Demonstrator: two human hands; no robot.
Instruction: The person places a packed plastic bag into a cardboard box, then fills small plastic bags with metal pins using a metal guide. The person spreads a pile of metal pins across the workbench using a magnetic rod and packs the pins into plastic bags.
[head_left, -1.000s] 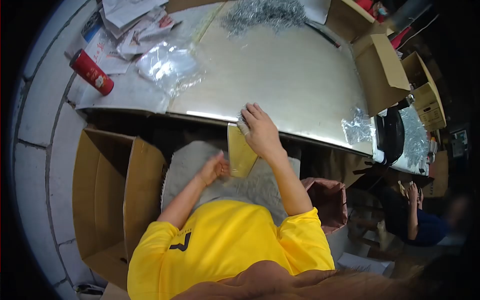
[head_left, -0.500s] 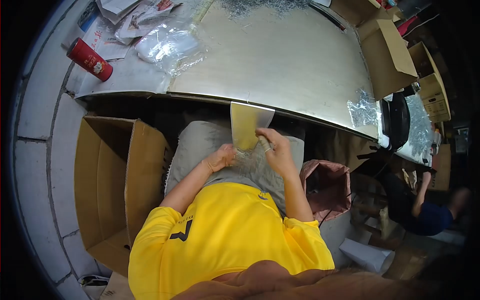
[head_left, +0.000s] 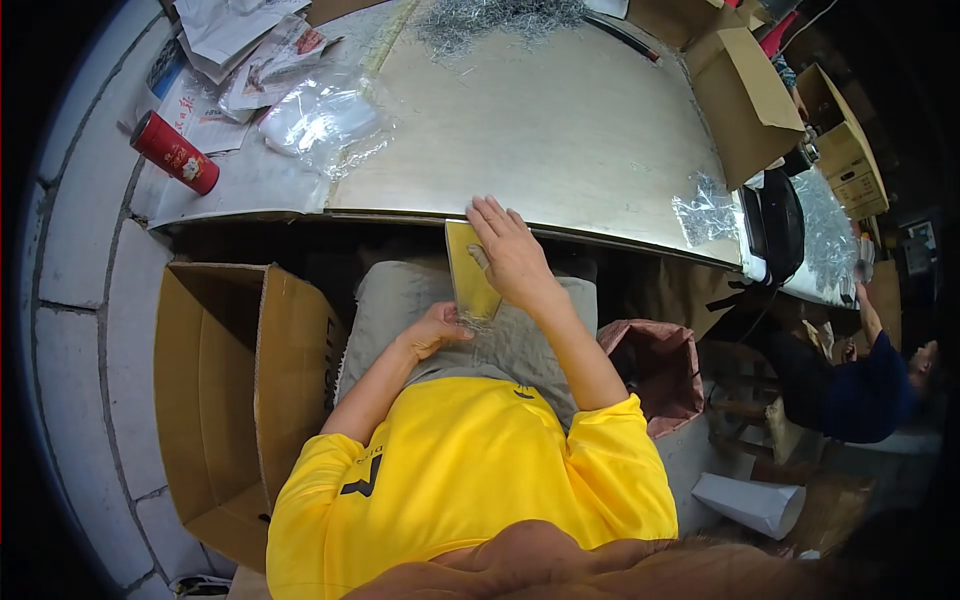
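A smooth flat panel [head_left: 465, 262] slopes from the table's front edge down to my lap, reflecting the yellow shirt. My right hand [head_left: 512, 258] lies over the panel's upper right side, fingers stretched toward the table edge; a pale wrapping shows on its thumb. Beside the panel's lower end, my left hand [head_left: 435, 330] has its fingers curled together; what they hold, if anything, is too small to name. Thin metal pieces [head_left: 476, 322] lie at the foot of the panel, close to the left fingertips. A grey cloth [head_left: 385, 300] covers my lap.
On the metal-topped table [head_left: 530, 120] are a heap of thin metal pieces [head_left: 490, 22], a plastic bag [head_left: 325, 112], and a red canister [head_left: 175, 152]. An open cardboard box [head_left: 215, 380] stands left, a reddish sack [head_left: 655, 375] right. Another person [head_left: 860, 390] sits far right.
My right hand has moved up along the panel to the table edge, and its fingers have straightened. The left hand stays by the panel's lower end.
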